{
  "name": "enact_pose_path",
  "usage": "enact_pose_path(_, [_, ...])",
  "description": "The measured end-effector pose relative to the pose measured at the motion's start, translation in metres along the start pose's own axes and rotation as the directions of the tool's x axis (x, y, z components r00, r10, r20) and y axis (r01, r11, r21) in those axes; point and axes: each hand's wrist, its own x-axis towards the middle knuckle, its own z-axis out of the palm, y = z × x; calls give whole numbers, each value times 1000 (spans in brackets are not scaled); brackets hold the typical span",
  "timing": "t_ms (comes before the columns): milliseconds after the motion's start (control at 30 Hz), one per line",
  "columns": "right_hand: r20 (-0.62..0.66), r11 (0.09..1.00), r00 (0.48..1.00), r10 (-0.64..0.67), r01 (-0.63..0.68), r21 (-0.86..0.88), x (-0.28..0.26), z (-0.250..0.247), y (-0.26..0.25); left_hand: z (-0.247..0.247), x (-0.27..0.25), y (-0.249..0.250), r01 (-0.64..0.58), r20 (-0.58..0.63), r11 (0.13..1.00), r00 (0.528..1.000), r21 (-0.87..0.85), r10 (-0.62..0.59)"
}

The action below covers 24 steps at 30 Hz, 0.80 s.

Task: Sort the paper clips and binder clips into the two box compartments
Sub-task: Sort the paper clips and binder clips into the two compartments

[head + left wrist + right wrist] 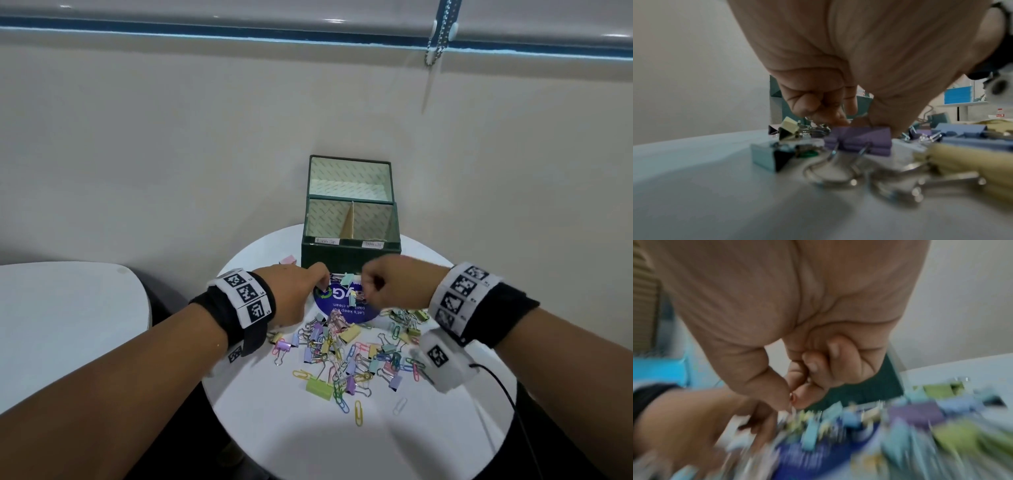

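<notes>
A dark green box (349,253) with its lid up stands at the table's far side; a cardboard divider (348,222) splits it into two labelled compartments. Pastel binder clips and coloured paper clips (346,353) lie scattered in front of it. My left hand (320,284) reaches down just before the box, thumb and forefinger pinching a purple binder clip (859,139) that still touches the table. My right hand (368,291) hovers close beside it, fingers curled, thumb and forefinger pinching a small pinkish paper clip (792,397). The right wrist view is blurred.
The clips lie on a round white table (308,442) with a blue round sticker (342,308) under the hands. A pink binder clip (287,259) sits apart, left of the box. Another white table (68,318) stands to the left; a wall rises behind.
</notes>
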Motion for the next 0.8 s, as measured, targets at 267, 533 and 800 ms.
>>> enact_pose_path(267, [-424,986,895,142,-91,139,50,-60,29,-2,1,2,36,113,999,993,-12,-34])
enact_pose_path(533, [-544,985,828,133,-48,168,35,-64,37,-7,2,2,-35,-47,998,998,-45,33])
enact_pose_path(800, [-71,988,987,145,-148,-38,1,-1,67,-40,17,3,-77,-39,981,997,-177,71])
